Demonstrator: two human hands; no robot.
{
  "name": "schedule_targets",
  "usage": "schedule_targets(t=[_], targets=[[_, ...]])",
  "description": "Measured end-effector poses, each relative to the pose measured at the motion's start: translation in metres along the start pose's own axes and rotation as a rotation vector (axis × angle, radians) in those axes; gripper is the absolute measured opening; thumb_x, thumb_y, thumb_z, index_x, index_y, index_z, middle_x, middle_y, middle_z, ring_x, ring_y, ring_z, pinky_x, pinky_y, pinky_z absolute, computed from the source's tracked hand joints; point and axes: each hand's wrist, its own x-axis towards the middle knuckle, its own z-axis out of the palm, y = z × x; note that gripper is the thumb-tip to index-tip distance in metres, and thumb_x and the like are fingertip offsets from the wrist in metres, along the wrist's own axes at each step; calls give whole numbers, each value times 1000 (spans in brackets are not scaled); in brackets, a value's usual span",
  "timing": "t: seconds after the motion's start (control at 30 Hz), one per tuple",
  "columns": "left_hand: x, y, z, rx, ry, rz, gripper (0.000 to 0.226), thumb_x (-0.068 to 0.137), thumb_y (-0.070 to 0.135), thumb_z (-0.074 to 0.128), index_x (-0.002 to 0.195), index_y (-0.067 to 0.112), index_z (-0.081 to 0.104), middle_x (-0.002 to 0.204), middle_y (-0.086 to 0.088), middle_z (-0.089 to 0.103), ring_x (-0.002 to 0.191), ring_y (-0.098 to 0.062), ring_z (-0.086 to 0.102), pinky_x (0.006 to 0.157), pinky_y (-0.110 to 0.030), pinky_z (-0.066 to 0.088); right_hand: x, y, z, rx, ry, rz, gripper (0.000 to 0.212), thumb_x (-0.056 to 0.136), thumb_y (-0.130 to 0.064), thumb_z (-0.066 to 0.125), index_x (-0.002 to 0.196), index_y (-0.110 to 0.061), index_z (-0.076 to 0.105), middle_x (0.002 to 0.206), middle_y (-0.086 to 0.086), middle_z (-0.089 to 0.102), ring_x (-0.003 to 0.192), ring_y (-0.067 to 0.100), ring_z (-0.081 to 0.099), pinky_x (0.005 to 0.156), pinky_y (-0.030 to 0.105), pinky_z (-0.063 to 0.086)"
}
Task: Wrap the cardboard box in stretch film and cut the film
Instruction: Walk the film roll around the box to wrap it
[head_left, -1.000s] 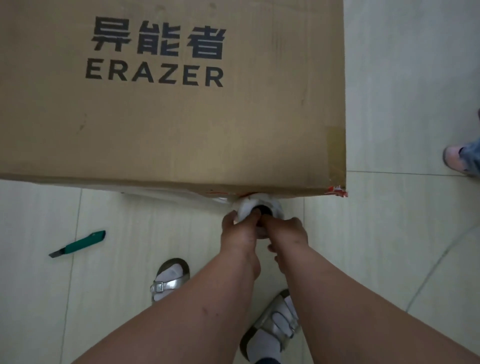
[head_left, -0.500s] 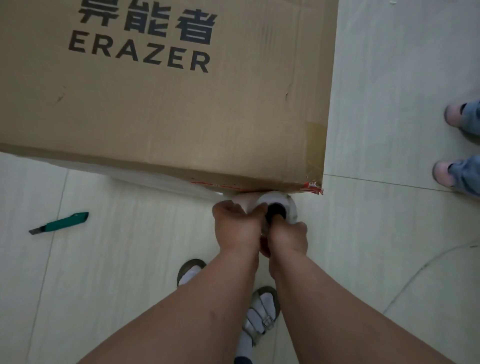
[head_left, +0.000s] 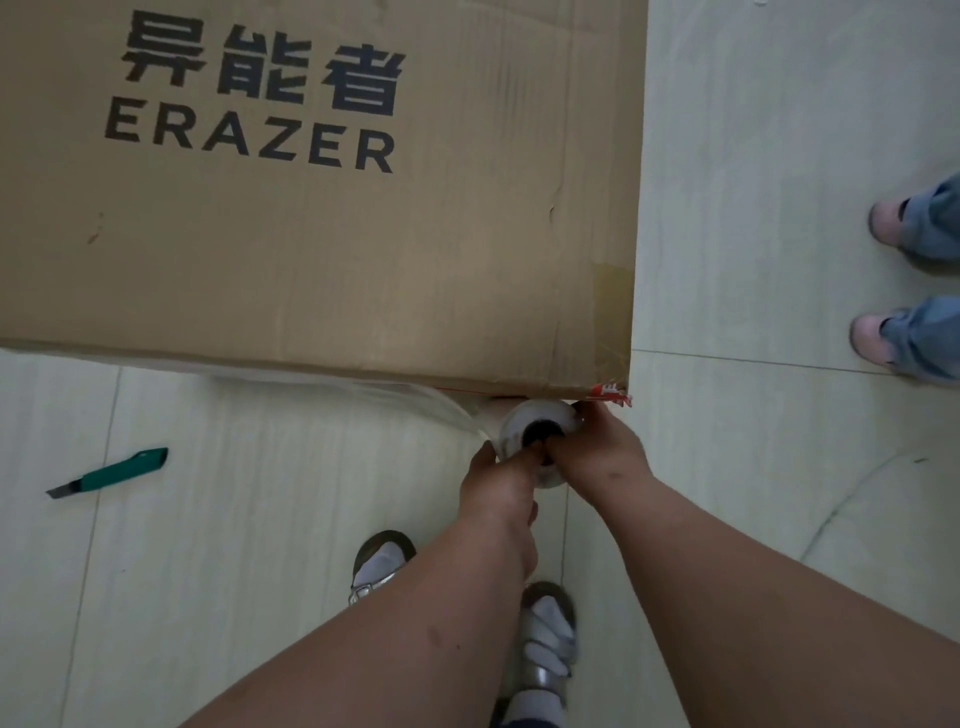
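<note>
Both hands hold the stretch film roll (head_left: 540, 431) just under the near right corner of the ERAZER cardboard box (head_left: 322, 218): the left hand (head_left: 501, 480) curls round its near side with fingers hooked into the dark core, the right hand (head_left: 605, 452) grips its right side. A sheet of stretch film (head_left: 415, 400) runs leftward from the roll along the box's near face. A green utility knife (head_left: 111, 473) lies on the tiled floor (head_left: 260, 519), well left of the roll.
</note>
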Motion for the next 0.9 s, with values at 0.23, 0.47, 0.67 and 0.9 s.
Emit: schedule_targets(t=[0.23, 0.47, 0.67, 0.9], targets=[[-3, -9, 14, -89, 40, 90, 84, 82, 9, 73, 151, 13, 26, 147, -8, 44, 129, -25, 48, 110, -39, 37, 4, 22, -5, 218, -37, 111, 32, 85, -26, 63, 105, -3, 55, 85, 16, 63, 73, 34, 69, 71, 49, 60], [-14, -29, 69, -286, 54, 18, 90, 59, 22, 85, 139, 8, 46, 128, -11, 60, 115, -24, 57, 92, -32, 43, 15, 45, -39, 445, -26, 202, 27, 86, -20, 64, 102, -1, 52, 82, 16, 61, 65, 35, 70, 65, 48, 61], [-7, -17, 116, -211, -55, 69, 20, 83, 21, 70, 103, 15, 69, 96, -8, 74, 84, -24, 68, 73, -33, 53, 42, 47, -75, 664, -288, 378, 26, 90, -28, 57, 107, -8, 61, 84, 17, 70, 65, 27, 68, 61, 36, 59], [-6, -21, 122, -341, -17, 89, 43, 85, 19, 70, 125, 31, 61, 122, 1, 64, 108, -14, 57, 85, -26, 48, 72, 21, -101, 60, -244, 76, 59, 81, -15, 65, 135, -13, 39, 115, 17, 57, 95, 33, 64, 72, 38, 57]])
